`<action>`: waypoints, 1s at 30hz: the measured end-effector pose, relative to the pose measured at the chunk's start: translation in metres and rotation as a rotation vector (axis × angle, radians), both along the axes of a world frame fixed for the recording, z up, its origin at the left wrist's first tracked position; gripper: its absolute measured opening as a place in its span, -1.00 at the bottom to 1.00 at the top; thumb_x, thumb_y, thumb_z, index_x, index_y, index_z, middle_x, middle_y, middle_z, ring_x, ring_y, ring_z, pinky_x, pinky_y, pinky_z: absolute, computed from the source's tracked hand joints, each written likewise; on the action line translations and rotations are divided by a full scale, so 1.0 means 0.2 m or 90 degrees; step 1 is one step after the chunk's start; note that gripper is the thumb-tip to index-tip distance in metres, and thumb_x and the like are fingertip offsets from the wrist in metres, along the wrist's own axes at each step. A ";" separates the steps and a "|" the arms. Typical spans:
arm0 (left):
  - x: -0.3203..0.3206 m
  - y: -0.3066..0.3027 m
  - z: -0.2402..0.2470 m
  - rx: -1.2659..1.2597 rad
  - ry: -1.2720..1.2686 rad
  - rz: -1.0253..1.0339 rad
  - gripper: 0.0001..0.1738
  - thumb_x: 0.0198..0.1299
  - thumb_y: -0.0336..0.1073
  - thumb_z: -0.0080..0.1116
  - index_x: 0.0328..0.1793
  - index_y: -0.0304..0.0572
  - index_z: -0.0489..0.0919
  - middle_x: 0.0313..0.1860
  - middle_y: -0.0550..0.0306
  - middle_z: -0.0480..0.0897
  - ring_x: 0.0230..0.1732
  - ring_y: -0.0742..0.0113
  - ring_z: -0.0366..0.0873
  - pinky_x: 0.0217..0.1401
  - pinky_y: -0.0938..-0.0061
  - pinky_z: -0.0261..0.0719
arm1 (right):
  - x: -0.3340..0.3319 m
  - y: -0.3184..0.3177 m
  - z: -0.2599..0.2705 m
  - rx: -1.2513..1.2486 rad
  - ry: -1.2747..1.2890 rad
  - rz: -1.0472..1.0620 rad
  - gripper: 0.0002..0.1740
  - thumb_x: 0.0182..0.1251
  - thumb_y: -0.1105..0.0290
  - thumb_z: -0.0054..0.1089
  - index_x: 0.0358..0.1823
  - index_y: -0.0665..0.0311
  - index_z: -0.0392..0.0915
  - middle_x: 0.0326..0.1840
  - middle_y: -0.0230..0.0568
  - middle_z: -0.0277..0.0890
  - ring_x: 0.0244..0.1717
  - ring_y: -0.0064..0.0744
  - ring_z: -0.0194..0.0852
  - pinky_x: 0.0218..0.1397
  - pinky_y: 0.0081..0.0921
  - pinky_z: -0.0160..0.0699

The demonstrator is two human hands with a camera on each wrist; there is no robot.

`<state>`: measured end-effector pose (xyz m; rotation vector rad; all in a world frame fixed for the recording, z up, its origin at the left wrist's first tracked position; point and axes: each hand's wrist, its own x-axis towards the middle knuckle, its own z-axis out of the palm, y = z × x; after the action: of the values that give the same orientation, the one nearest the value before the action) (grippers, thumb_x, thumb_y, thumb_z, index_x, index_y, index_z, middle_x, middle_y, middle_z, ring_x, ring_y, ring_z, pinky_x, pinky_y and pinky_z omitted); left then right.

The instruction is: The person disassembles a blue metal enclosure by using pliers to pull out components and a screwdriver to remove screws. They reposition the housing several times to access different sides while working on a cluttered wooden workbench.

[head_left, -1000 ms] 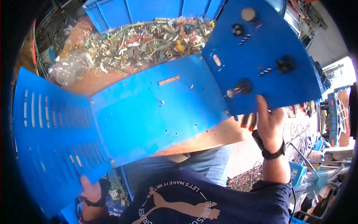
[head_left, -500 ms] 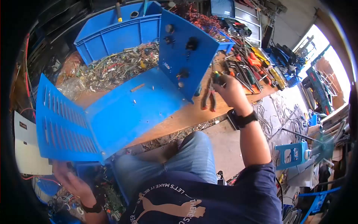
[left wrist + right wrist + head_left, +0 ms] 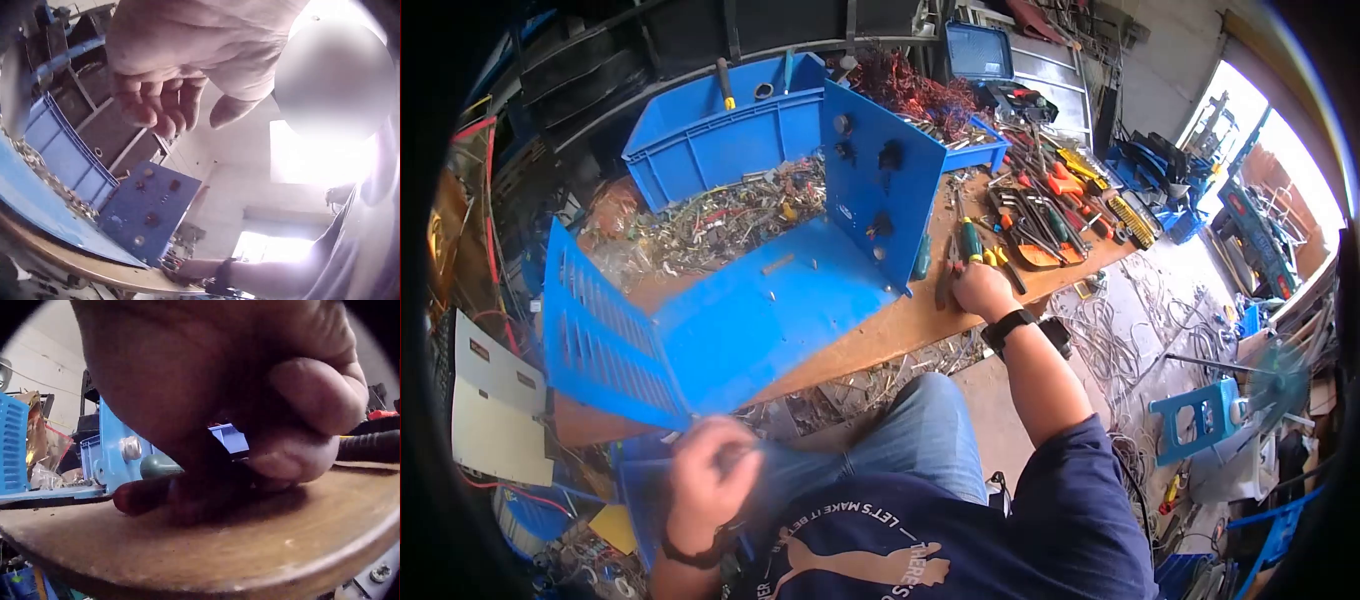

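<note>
A bent blue sheet-metal panel (image 3: 745,315) lies on the wooden table, its slotted left end (image 3: 610,335) and its right end (image 3: 880,190) with black fittings both upright. My left hand (image 3: 715,475), blurred in the head view, is in the air just in front of the slotted end. Its fingers hang loosely bent with nothing in them in the left wrist view. Right of the panel, my right hand (image 3: 983,290) is down at the table edge, fingers curled over pliers. A dark red pliers handle (image 3: 140,497) sticks out beneath it. A green-handled screwdriver (image 3: 971,240) lies just beyond the hand.
Behind the panel, loose scrap and wires (image 3: 730,210) lie before a blue crate (image 3: 700,150). More hand tools (image 3: 1050,215) spread across the table's right side. Another green handle (image 3: 922,258) lies beside the panel. A blue stool (image 3: 1197,420) stands on the floor at right.
Both hands have let go of the panel, which now rests on the table. My right hand has moved to the pliers; my left has moved right, toward the body.
</note>
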<state>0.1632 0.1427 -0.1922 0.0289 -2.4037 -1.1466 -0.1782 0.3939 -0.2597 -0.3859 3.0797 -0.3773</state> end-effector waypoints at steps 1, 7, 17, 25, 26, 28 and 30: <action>-0.07 0.03 0.00 0.048 -0.046 -0.060 -0.90 -0.06 -0.49 0.18 -0.37 -0.29 0.52 -0.42 0.13 0.56 -0.40 0.34 0.49 -0.31 0.51 0.44 | 0.02 0.00 0.03 -0.013 0.000 -0.008 -0.50 0.33 0.02 -0.18 -0.31 0.28 0.62 -0.32 0.08 0.60 -0.21 0.05 0.59 -0.11 -0.14 0.55; -0.39 0.20 -0.16 0.180 -0.293 -0.279 -0.76 0.14 -0.27 0.23 -0.16 -0.27 0.56 -0.43 0.19 0.58 -0.40 0.53 0.51 -0.31 0.56 0.49 | 0.10 0.26 -0.05 -0.404 0.019 0.123 -0.69 0.30 0.36 -0.03 -0.06 0.46 0.46 -0.29 0.11 0.53 -0.39 -0.04 0.55 -0.30 -0.30 0.51; -0.58 0.29 -0.30 0.456 -0.338 -0.159 -0.73 0.26 -0.19 0.11 -0.20 -0.31 0.52 -0.53 0.18 0.60 -0.53 0.52 0.50 -0.48 0.60 0.43 | 0.75 -0.22 -0.09 -0.683 -0.261 0.187 -0.87 0.30 0.47 0.09 -0.26 0.35 0.34 -0.52 -0.37 0.39 -0.58 -0.69 0.32 -0.60 -0.69 0.29; -0.49 0.14 -0.40 0.759 -0.356 -0.016 -0.79 0.30 -0.25 0.04 -0.26 -0.27 0.48 -0.54 0.09 0.57 -0.62 0.46 0.47 -0.64 0.64 0.40 | 0.65 -0.44 -0.06 -0.401 -0.069 0.355 -0.81 0.22 0.52 0.02 -0.16 0.42 0.45 -0.31 0.15 0.52 -0.27 0.16 0.51 -0.21 -0.19 0.47; -0.50 0.14 -0.40 0.791 -0.359 -0.019 -0.79 0.30 -0.25 0.04 -0.27 -0.26 0.48 -0.54 0.09 0.56 -0.62 0.45 0.47 -0.65 0.63 0.40 | 0.63 -0.45 -0.04 -0.358 -0.056 0.375 -0.81 0.21 0.50 0.01 -0.17 0.42 0.45 -0.29 0.17 0.52 -0.23 0.18 0.49 -0.17 -0.16 0.46; -0.51 0.13 -0.40 0.818 -0.316 -0.016 -0.77 0.31 -0.23 0.03 -0.29 -0.26 0.49 -0.56 0.11 0.54 -0.64 0.44 0.45 -0.65 0.61 0.38 | 0.62 -0.48 -0.01 -0.327 -0.062 0.360 -0.81 0.21 0.48 0.01 -0.18 0.41 0.45 -0.26 0.18 0.51 -0.19 0.17 0.47 -0.14 -0.12 0.44; -0.52 0.10 -0.41 0.832 -0.279 -0.018 -0.76 0.31 -0.21 0.02 -0.28 -0.26 0.49 -0.57 0.13 0.53 -0.65 0.44 0.44 -0.65 0.59 0.38 | 0.61 -0.50 0.02 -0.313 -0.065 0.345 -0.81 0.21 0.45 0.02 -0.19 0.41 0.45 -0.24 0.19 0.50 -0.15 0.17 0.46 -0.12 -0.10 0.42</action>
<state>0.0587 0.1633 -0.2737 0.7077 -1.4900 -2.6890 -0.0565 0.2946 -0.2564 -1.1265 2.5955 -1.0707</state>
